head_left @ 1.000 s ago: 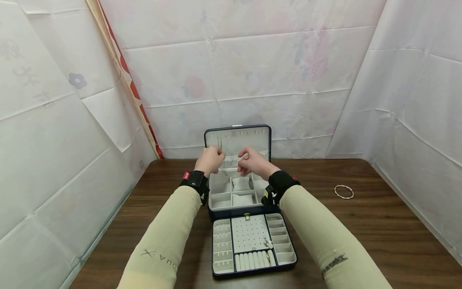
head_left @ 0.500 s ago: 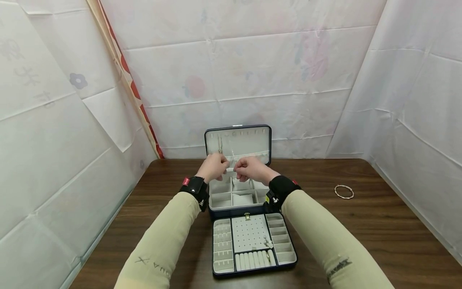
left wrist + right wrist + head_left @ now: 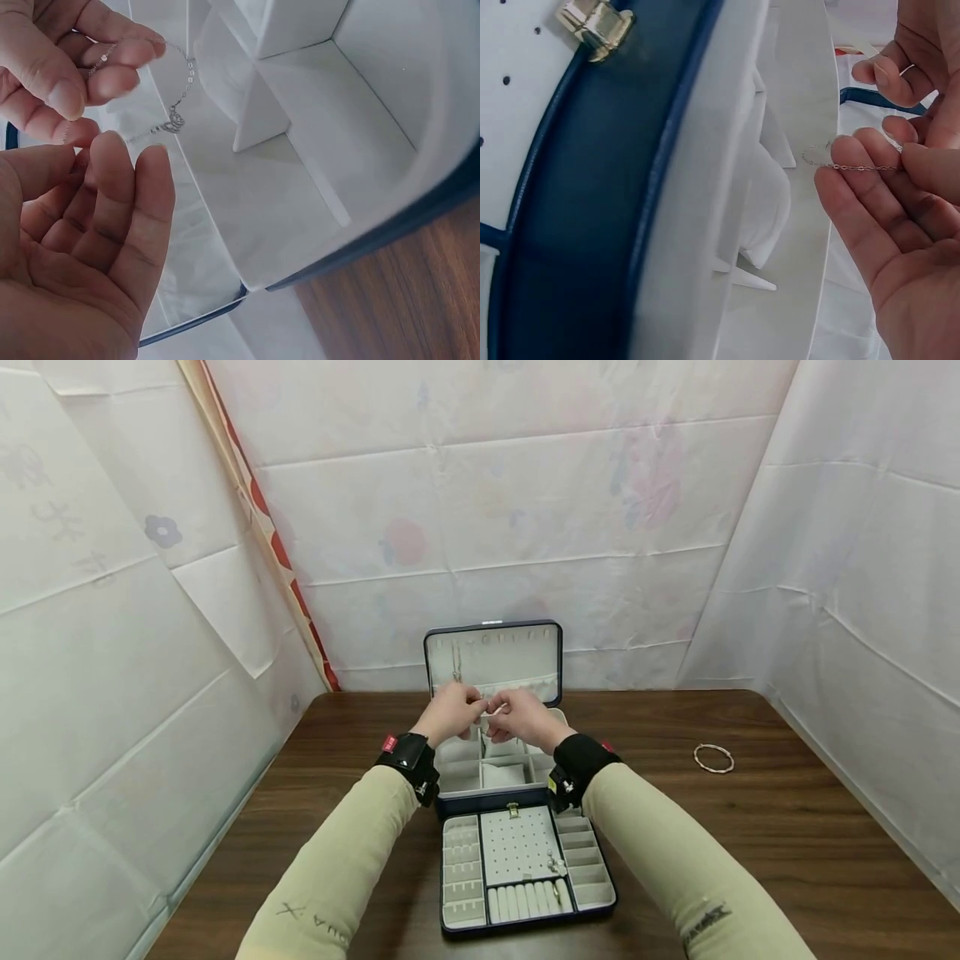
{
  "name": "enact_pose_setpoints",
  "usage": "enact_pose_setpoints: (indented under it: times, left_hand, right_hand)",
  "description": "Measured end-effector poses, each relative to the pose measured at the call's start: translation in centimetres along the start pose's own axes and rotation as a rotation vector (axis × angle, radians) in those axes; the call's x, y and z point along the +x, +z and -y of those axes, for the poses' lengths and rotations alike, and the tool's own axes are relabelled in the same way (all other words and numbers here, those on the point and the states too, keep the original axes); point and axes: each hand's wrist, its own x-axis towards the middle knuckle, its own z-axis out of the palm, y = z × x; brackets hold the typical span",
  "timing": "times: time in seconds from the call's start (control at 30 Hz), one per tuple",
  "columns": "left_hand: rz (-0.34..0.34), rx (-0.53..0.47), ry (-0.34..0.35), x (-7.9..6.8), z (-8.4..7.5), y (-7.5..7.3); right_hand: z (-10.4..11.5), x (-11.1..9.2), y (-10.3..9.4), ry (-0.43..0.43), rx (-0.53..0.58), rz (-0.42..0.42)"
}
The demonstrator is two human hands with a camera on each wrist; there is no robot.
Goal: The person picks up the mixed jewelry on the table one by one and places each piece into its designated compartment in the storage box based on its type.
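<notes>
My left hand (image 3: 450, 712) and right hand (image 3: 525, 718) meet over the back of an open navy jewelry box (image 3: 491, 802). Between their fingertips runs a fine silver chain bracelet (image 3: 190, 71) with a small openwork charm (image 3: 174, 122). The left thumb and fingers pinch one part, while the right thumb and index finger (image 3: 56, 86) pinch another. In the right wrist view, the chain (image 3: 862, 168) lies across my right fingers. The loop hangs above the box's pale compartments. Fingers partly hide the chain's ends.
A necklace (image 3: 457, 662) hangs inside the raised lid (image 3: 510, 652). White cushions (image 3: 504, 775) fill the middle compartments. In front lies a tray (image 3: 528, 924) with earrings (image 3: 556, 862) on its dotted panel and a ring (image 3: 557, 893) among the rolls. A bangle (image 3: 714, 758) rests on the table's right side.
Both hands have come down from in front of the lid and drawn together until their fingertips nearly meet, with the bracelet between them. Tray and bangle have stayed in place.
</notes>
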Motion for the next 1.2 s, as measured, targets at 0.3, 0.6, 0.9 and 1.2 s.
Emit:
enact_pose_setpoints:
  times: [0.3, 0.6, 0.9, 1.2]
  left_hand:
    - [-0.030, -0.018, 0.008, -0.31, -0.03, 0.36]
    - [-0.071, -0.189, 0.003, -0.38, -0.22, 0.21]
    - [-0.085, -0.220, 0.012, -0.18, -0.37, 0.44]
    - [-0.094, -0.250, -0.012, 0.11, -0.37, 0.59]
  right_hand:
    - [-0.09, -0.09, 0.36, -0.006, -0.026, -0.007]
    - [0.18, -0.57, 0.62, 0.022, 0.092, -0.002]
    - [-0.21, -0.41, 0.52, 0.006, 0.117, -0.023]
    - [-0.21, -0.53, 0.80, -0.028, 0.116, -0.048]
